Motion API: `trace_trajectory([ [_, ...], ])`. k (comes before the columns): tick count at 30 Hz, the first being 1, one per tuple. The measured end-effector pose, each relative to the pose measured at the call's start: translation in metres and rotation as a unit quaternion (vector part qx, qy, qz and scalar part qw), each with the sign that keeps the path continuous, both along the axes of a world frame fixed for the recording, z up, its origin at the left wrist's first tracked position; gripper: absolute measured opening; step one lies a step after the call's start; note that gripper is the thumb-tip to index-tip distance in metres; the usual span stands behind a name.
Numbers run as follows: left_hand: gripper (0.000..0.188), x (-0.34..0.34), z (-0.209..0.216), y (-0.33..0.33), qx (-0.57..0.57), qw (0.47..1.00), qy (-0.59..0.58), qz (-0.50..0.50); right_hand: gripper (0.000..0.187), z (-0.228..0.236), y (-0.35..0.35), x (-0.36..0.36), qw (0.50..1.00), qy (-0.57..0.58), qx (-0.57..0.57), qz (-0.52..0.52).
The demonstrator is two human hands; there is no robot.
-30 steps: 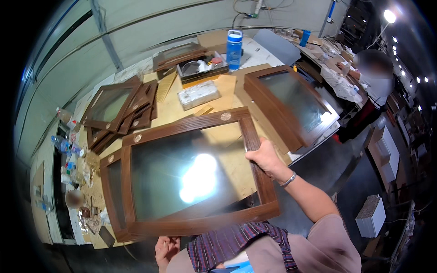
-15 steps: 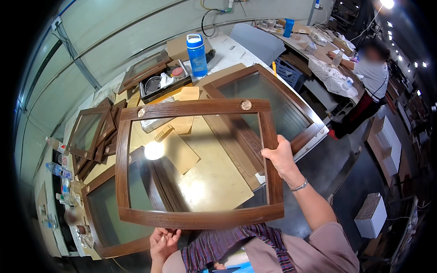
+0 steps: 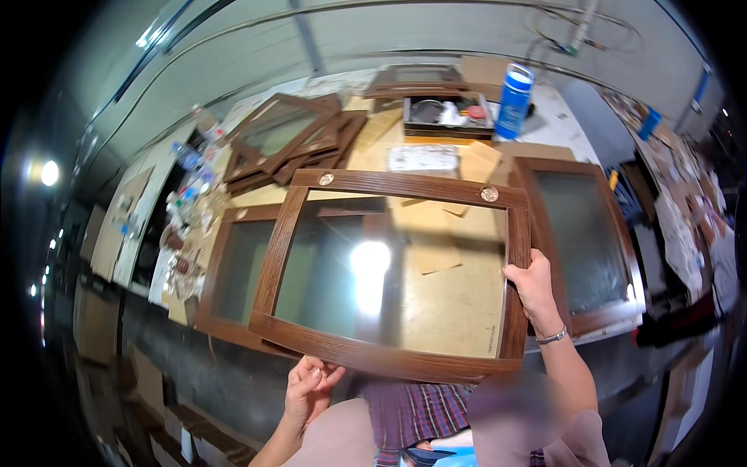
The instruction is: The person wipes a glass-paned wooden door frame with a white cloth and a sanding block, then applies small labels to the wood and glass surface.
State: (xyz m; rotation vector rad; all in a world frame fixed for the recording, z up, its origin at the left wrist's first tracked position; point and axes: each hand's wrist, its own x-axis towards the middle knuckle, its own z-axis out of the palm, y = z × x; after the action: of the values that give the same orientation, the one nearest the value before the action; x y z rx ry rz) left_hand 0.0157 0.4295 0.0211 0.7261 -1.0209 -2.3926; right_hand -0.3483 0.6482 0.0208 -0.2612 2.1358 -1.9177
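And here's the framed panel [image 3: 397, 276], held up on the person's side of the blue bottle [image 3: 513, 101] and to its left, over the near part of the desk [image 3: 554, 128]. Handsome dark brown frame [image 3: 278, 253], grain streaking along its length, with two round coppery spots on the rail nearest the bottle, one toward each end. Inside it, a shiny clear pane [image 3: 331, 268]: white glare blazing near its middle, greenish-grey on the left, pale surface showing through on the right, a small dark marking in one near corner. The right hand [image 3: 534, 284] has firm hold of the side, thumb on the face, fingers hidden behind. The left hand [image 3: 311, 385], half curled, is up at the near edge, fingertips at its underside; whether they grip, I can't tell. Left of the bottle, a stack of glazed panels [image 3: 284, 128]; nearer and farther right than the bottle, one more glazed panel [image 3: 580, 226], same brown, murkier in the glass.
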Motion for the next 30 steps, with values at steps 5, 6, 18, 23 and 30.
trace_trajectory([
  [5,0.023,0.039,0.007,-0.020,-0.012,0.993,-0.014,0.114,0.027,0.011,-0.083,0.028,0.996,-0.022,0.004,0.092],
  [6,0.014,0.052,0.003,-0.029,-0.003,0.992,0.002,0.122,0.024,0.008,-0.101,0.034,0.994,-0.018,0.003,0.105],
  [18,0.038,0.124,-0.003,-0.152,-0.096,0.986,-0.043,0.130,0.032,-0.038,-0.220,0.086,0.989,0.051,0.111,0.082],
  [23,0.033,0.136,-0.004,-0.187,-0.150,0.980,-0.128,0.015,0.033,-0.013,-0.224,0.099,0.952,0.133,0.270,0.062],
  [30,0.020,0.130,0.010,-0.225,-0.194,0.953,-0.183,-0.141,0.034,0.011,-0.219,0.103,0.868,0.205,0.444,0.086],
])
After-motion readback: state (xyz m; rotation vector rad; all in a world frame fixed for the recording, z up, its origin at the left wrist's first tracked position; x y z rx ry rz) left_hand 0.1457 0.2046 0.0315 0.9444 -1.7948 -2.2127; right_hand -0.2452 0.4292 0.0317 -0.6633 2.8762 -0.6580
